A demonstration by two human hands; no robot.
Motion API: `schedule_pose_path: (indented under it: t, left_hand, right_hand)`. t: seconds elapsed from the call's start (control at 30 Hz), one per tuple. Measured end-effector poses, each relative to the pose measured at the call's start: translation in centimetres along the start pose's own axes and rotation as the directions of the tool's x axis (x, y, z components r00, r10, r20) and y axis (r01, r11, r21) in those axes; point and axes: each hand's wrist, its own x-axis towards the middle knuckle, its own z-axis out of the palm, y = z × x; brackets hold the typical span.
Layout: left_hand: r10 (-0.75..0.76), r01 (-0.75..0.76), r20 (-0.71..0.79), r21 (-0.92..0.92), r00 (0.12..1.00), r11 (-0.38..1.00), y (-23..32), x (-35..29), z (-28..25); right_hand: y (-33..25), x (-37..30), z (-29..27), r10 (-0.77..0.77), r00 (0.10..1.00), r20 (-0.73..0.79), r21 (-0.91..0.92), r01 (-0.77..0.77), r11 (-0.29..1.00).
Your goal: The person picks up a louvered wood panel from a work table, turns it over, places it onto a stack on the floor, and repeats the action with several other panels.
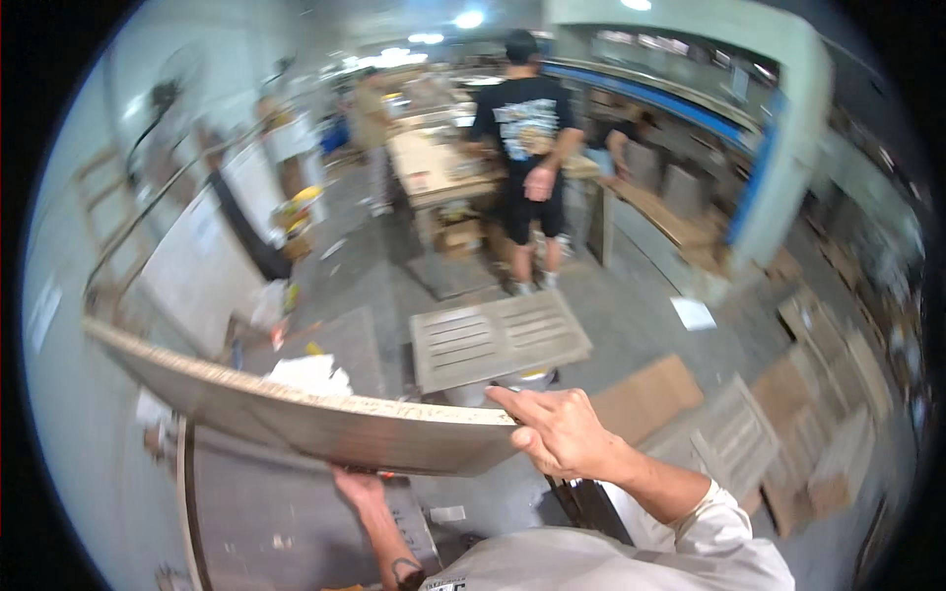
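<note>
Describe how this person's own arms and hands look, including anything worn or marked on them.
Both the left hand and right hand show no glove. The left forearm bears a dark heart-shaped outline. The right forearm is bare up to a loose, off-white sleeve. The left hand's fingers are mostly hidden.

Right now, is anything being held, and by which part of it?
A large board: the right hand grips its right end; the left hand meets its lower edge, its grip partly hidden.
</note>
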Motion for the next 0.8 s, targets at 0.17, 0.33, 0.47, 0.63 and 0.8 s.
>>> schedule_pose_path:
  t: [0.17,0.33,0.47,0.63,0.8]
  left_hand:
    - [0.105,-0.112,0.166,0.030,0.981,0.993,-2.6,-6.6,12.8]
    - [-0.072,0.074,0.403,0.010,0.912,0.997,-6.4,-11.2,17.6]
    - [-0.203,0.167,0.517,0.116,0.832,0.979,-12.5,-15.5,21.9]
    - [-0.298,0.111,0.533,0.355,0.792,0.928,-21.2,-20.2,24.6]
    - [-0.539,0.130,0.528,0.624,0.656,0.770,-32.0,-24.7,24.9]
  right_hand:
    - [3.4,-9.8,-8.5,0.615,0.751,-0.241,0.694,-0.310,0.650]
    - [6.7,-19.1,-12.3,0.784,0.506,-0.359,0.787,-0.287,0.546]
    - [10.4,-29.1,-13.6,0.909,0.346,-0.234,0.802,-0.460,0.382]
    - [10.2,-39.2,-14.2,0.898,0.371,-0.238,0.749,-0.518,0.413]
    - [13.2,-47.1,-9.3,0.895,0.070,-0.441,0.691,-0.609,0.389]
